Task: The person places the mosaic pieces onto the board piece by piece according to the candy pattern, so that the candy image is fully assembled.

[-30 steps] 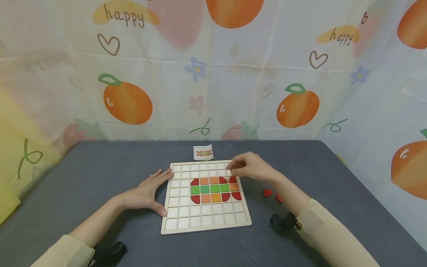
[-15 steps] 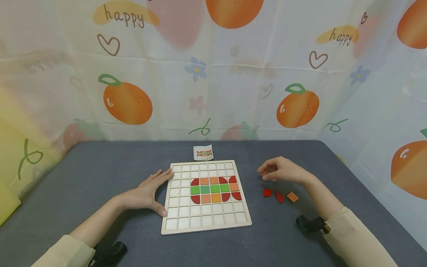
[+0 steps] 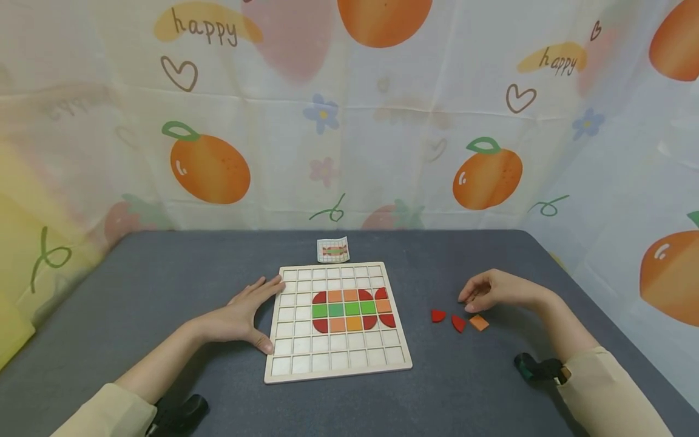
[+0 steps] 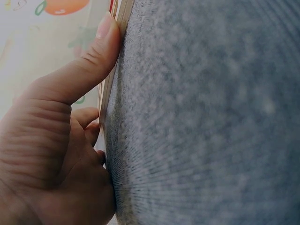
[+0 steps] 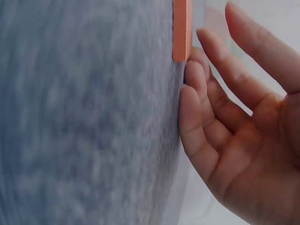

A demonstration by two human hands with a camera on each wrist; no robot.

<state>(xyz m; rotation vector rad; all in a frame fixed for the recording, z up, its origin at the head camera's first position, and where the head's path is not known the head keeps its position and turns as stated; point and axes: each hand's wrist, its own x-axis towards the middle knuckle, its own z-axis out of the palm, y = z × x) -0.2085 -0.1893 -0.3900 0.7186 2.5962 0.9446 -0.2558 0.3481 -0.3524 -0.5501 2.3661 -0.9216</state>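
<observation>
A square wooden grid board (image 3: 338,362) lies mid-table, with red, orange and green tiles set in its middle rows up to the right edge. My left hand (image 3: 240,315) is spread along its left edge, thumb and fingertips touching the frame; the left wrist view shows the thumb on the rim. To the right of the board, my right hand (image 3: 505,290) hovers with loosely bent fingers, nothing between them. Right by its fingertips lies an orange square tile (image 3: 479,322), also seen as an orange block (image 5: 182,33) in the right wrist view. Left of that are two red quarter-round tiles (image 3: 458,323).
Behind the board lies a small pattern card (image 3: 333,250) with a printed grid design. The dark grey table (image 3: 207,261) reaches back to a fruit-printed cloth (image 3: 349,152). A black strap device sits on each wrist.
My right hand has moved from the board's upper right corner, rightward and toward me, to beside the orange square tile. The left hand and board have stayed still.
</observation>
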